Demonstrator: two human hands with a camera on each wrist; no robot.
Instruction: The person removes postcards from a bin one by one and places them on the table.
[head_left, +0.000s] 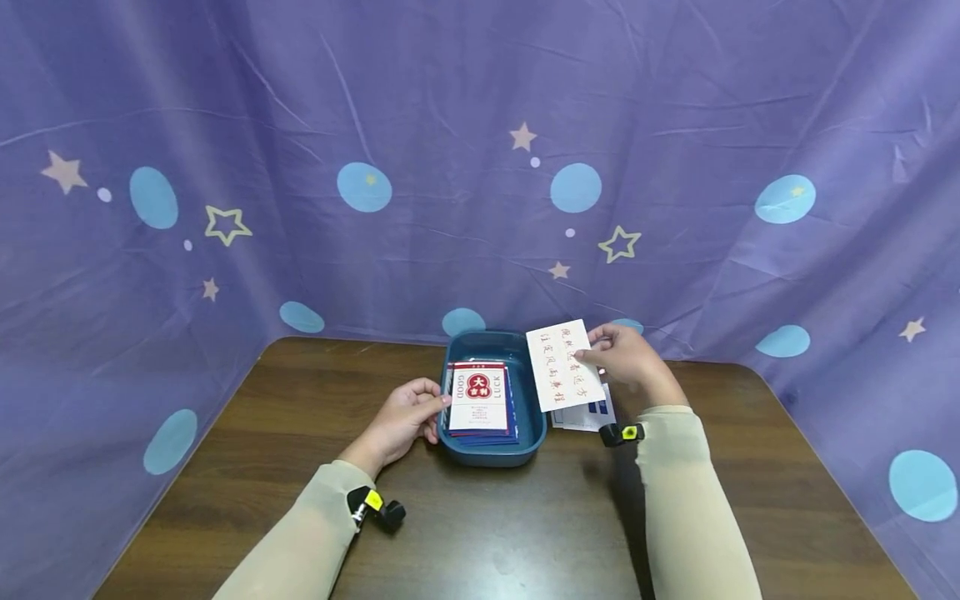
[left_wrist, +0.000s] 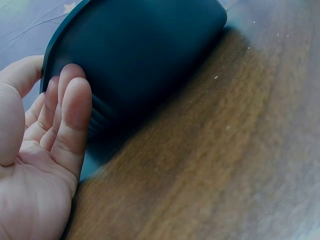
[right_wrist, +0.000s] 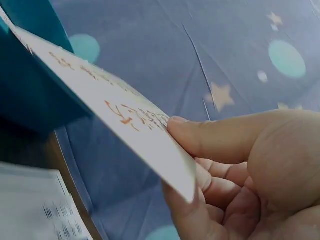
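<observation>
My right hand (head_left: 626, 358) pinches a white card (head_left: 553, 371) with red handwritten characters between thumb and fingers. In the head view the card is raised and tilted at the right rim of a dark blue rectangular plastic bin (head_left: 491, 459). The right wrist view shows the thumb on the written face of the card (right_wrist: 120, 112) and fingers behind it. My left hand (head_left: 401, 421) grips the bin's left rim, thumb over the edge and fingers against the outer wall (left_wrist: 145, 55). Inside the bin lies a stack of cards (head_left: 480, 408), the top one white with a red "GOOD LUCK" emblem.
More white and blue cards (head_left: 581, 417) lie on the table right of the bin, partly under the raised card. The brown wooden table (head_left: 465, 533) meets a purple star-patterned curtain (head_left: 465, 242) just behind the bin.
</observation>
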